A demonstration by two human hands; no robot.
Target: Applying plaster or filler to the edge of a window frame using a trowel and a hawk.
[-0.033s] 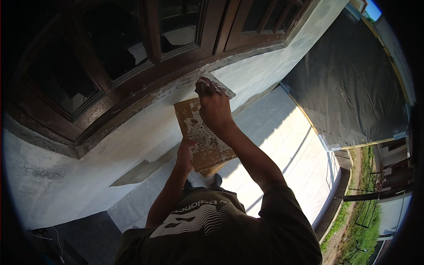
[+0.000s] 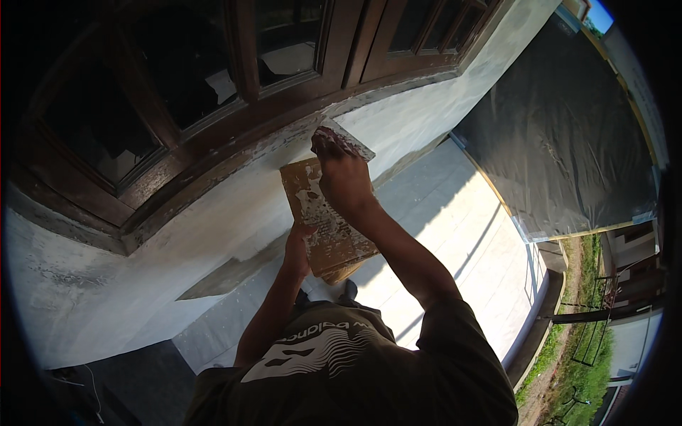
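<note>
My left hand grips the lower left side of a brown board. The board is a flat rectangle smeared with whitish filler, and part of its underside shows at the near end. My right hand is closed round a flat, broad-bladed scraper, just above the far end of the board. Pale filler coats the scraper and the fingers of that hand; its handle is hidden by them. The blade lies close to the white wall below the window ledge; whether it touches cannot be made out.
Dark wooden window frames with glass panes run above a worn ledge. A pale tiled floor lies below, partly sunlit. At the right hangs a dark sheet, with a low kerb and grass beyond.
My right hand and the scraper have shifted very slightly left. My left hand and the board look the same.
</note>
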